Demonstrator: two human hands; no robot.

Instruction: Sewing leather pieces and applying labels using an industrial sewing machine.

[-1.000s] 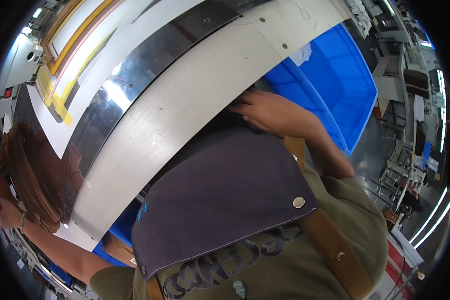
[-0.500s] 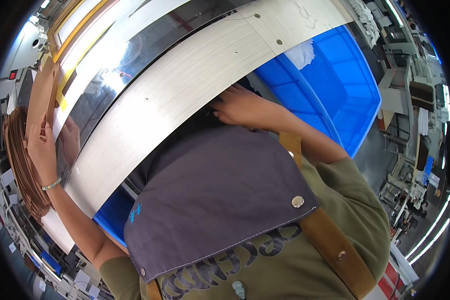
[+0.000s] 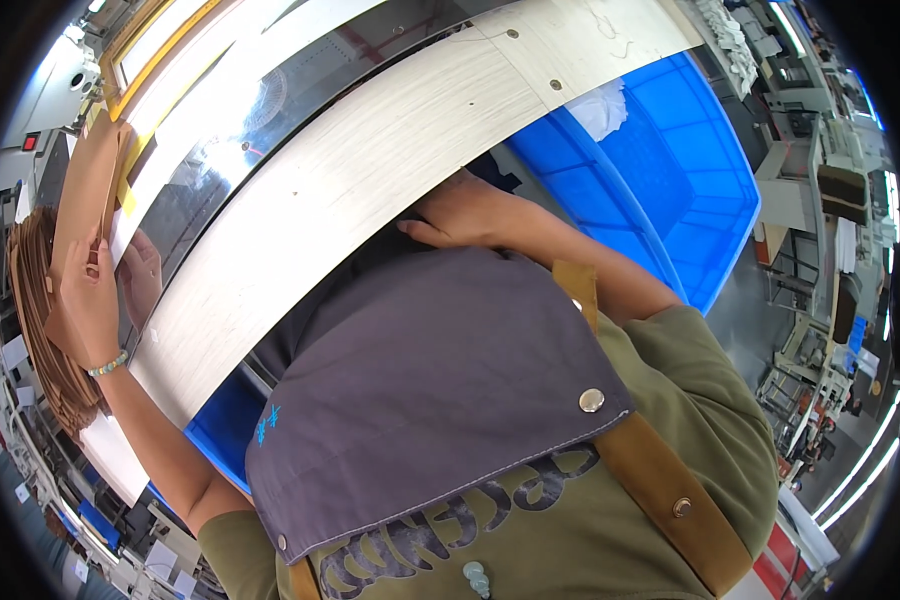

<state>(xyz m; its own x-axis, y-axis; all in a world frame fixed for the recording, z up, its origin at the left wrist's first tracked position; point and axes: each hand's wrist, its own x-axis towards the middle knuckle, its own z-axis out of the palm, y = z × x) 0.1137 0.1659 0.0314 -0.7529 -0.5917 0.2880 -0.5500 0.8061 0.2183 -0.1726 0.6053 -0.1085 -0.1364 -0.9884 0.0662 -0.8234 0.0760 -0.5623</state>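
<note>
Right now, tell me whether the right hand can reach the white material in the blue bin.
Probably yes: the blue bin is open above the white material, though the right hand, partly hidden by the table, must clear the near rim.

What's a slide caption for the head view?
Left hand on brown sheets, right hand at near edge of worktable.

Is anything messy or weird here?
I see nothing spilled. The brown stack by the left hand looks untidy because its edges don't line up, and a white piece lies crumpled in the blue bin.
</note>
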